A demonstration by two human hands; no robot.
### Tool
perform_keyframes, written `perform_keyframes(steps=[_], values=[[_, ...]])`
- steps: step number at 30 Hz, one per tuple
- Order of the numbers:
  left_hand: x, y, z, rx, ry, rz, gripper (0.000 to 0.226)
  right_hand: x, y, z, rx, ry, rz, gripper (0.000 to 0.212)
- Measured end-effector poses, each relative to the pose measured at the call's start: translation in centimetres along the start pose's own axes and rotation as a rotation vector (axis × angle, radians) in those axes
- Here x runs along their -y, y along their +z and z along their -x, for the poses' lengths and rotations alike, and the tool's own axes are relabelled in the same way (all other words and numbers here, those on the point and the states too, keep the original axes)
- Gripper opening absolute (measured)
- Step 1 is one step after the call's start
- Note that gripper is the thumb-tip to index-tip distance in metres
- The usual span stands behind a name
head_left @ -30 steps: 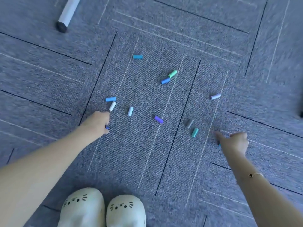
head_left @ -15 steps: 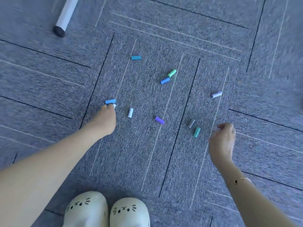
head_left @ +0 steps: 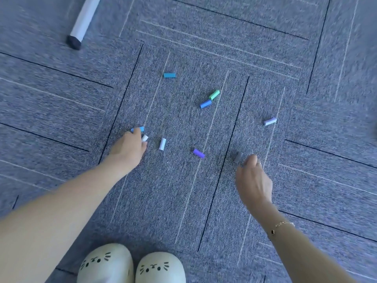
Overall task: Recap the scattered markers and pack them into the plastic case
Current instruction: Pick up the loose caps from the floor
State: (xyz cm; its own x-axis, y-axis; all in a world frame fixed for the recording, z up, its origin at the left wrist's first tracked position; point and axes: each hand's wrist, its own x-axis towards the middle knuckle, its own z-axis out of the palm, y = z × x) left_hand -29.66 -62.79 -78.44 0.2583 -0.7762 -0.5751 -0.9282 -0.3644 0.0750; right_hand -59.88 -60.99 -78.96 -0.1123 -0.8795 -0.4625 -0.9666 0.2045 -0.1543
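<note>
Marker caps lie scattered on the carpet (head_left: 204, 201), loose and well apart, so each has to be picked up singly. The left hand (head_left: 126, 150) reaches down at the left of the scatter, fingers curled over a blue cap (head_left: 140, 129) with a white cap (head_left: 145, 137) just beside them; whether it already holds caps in the palm I cannot tell. The right hand (head_left: 253, 180) comes in low, fingers drawn narrow, tips just beside a grey cap (head_left: 237, 157), probably about to pinch it; I cannot tell if it already holds anything. Other caps lie further out: pale (head_left: 162, 144), purple (head_left: 199, 153), lilac (head_left: 269, 121), a green (head_left: 214, 94) and blue pair (head_left: 205, 103) touching, and teal (head_left: 169, 75). No case and no marker bodies are in view, so nothing is packed here. A furniture leg (head_left: 81, 23) stands at top left.
</note>
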Motion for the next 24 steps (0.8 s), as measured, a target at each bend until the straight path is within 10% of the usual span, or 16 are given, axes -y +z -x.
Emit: perform_keyframes(steps=[7,15,24], values=[[-0.4,0.3,1.2,0.005,-0.034,0.03,0.015,1.6,0.0,-2.1,-0.088,0.118,-0.164,0.041],[1.8,-1.2,0.2,-0.129,-0.192,0.173,0.061,1.8,-0.6,-2.5,0.133,-0.217,0.365,0.035],[0.4,-1.6,-0.6,-0.163,-0.16,0.136,0.022,2.0,-4.7,-8.0,-0.22,0.224,-0.279,0.024]])
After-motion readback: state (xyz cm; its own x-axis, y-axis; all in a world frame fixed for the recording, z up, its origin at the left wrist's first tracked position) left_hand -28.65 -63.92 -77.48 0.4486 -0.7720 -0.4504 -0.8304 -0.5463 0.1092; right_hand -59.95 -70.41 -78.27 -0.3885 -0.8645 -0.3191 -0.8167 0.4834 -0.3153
